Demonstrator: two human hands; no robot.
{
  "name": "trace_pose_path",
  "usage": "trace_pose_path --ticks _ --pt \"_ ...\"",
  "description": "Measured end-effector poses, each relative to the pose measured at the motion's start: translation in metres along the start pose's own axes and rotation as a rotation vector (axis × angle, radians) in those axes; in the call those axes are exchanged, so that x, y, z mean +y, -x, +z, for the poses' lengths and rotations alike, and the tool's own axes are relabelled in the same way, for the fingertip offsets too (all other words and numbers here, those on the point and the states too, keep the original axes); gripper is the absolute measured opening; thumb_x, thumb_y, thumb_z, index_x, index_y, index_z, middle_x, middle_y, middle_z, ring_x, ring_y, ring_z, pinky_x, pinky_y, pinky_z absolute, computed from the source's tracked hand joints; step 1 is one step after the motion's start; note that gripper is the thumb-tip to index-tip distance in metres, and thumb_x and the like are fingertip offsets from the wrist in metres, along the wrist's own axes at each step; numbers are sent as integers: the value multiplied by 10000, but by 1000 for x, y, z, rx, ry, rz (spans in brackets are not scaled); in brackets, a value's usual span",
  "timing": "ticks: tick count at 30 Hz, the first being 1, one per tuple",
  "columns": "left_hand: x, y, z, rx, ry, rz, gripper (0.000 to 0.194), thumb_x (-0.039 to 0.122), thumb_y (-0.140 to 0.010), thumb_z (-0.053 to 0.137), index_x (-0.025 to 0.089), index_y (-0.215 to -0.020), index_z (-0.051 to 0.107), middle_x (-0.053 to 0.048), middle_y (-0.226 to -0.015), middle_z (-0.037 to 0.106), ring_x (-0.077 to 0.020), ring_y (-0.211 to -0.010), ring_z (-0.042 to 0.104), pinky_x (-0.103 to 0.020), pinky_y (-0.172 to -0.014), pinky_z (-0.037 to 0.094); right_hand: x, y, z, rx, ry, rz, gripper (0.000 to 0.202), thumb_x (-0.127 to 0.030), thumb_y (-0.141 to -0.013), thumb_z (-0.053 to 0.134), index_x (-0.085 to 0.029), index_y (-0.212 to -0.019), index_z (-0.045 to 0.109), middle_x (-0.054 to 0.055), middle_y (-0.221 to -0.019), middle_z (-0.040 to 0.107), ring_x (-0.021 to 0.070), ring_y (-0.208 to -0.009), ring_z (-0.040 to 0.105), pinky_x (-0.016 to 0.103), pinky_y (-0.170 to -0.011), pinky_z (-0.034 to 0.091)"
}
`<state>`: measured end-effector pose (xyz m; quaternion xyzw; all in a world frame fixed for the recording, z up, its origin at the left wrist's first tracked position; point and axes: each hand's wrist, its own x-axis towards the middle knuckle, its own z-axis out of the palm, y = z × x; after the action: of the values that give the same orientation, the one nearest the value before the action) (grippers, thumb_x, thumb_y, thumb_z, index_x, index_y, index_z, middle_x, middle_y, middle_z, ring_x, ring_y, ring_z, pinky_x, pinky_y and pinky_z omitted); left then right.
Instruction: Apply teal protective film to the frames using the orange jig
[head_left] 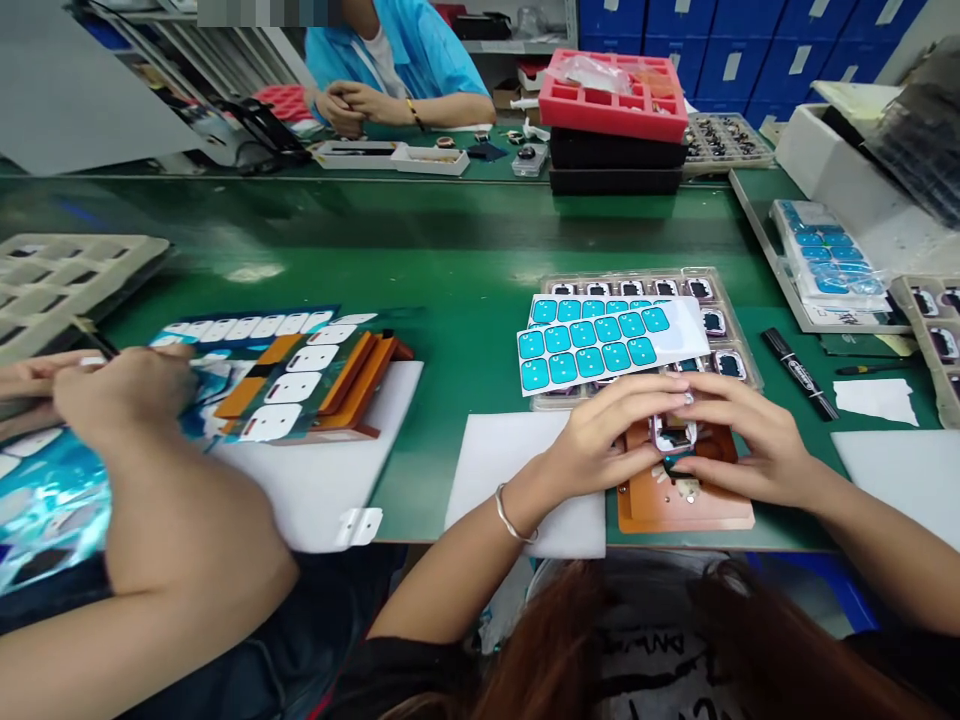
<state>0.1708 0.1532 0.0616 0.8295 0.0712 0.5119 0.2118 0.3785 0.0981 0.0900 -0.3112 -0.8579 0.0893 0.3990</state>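
Observation:
Between their fingertips, my left hand [607, 430] and my right hand [754, 435] hold a small square frame [663, 446], whitish-pink at the rim with a dark opening, like a watch case. It is over an orange fixture plate [686, 505] with small metal pins. A dark blue-green piece sits just below the frame, near my right thumb. Just beyond my hands, sheets of blue rounded-square stickers [589, 333] lie on a clear tray [724, 325] of similar frames. A white foam pad [487, 465] extends under my left forearm.
At left, a co-worker's hands [127, 385] work beside an orange stand [360, 385] with white labels on film. Another person sits across the green table [337, 240]. A black marker [799, 372] lies right of the tray. Red and black trays [615, 110] are stacked at the back.

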Motion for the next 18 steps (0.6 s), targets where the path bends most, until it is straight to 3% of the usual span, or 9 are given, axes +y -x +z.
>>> trace_pose_path --ticks 5,8,10,14,18 --pt "3 0 2 -41 -55 -23 492 232 -934 626 251 -1397 460 -114 -1344 599 -214 -1253 594 -413 -1015 553 -2 0 -10 6 97 -27 237 -214 -879 706 -213 -1114 677 133 -1247 655 209 -1053 686 337 -861 608" --pt "3 -1 -3 -31 -89 -29 629 365 -882 706 236 -1428 421 -146 -1406 540 -248 -1284 559 -437 -1025 524 3 1 -26 -83 119 17 306 -272 -864 735 -208 -1155 670 123 -1200 690 221 -1063 683 365 -883 595" --pt "3 -1 -8 -28 -114 -4 553 413 -857 721 255 -1341 506 -95 -1279 633 -236 -1181 596 -426 -981 515 9 2 -36 -171 126 52 323 -329 -852 749 -216 -1146 677 102 -1147 719 226 -1021 688 386 -859 592" --pt "4 -2 -12 -249 -127 81 250 455 -868 676 298 -1062 660 22 -962 752 -224 -1032 599 -442 -956 426 16 7 -47 -298 141 138 362 -392 -868 721 -241 -1192 666 89 -1212 705 249 -1065 650 426 -864 573" --pt "4 -3 -11 -383 -137 110 314 513 -861 674 259 -1045 687 2 -1033 758 -239 -1092 592 -463 -983 380 15 11 -53 -285 147 188 443 -420 -851 735 -247 -1241 617 104 -1382 602 289 -1223 570 505 -980 503"
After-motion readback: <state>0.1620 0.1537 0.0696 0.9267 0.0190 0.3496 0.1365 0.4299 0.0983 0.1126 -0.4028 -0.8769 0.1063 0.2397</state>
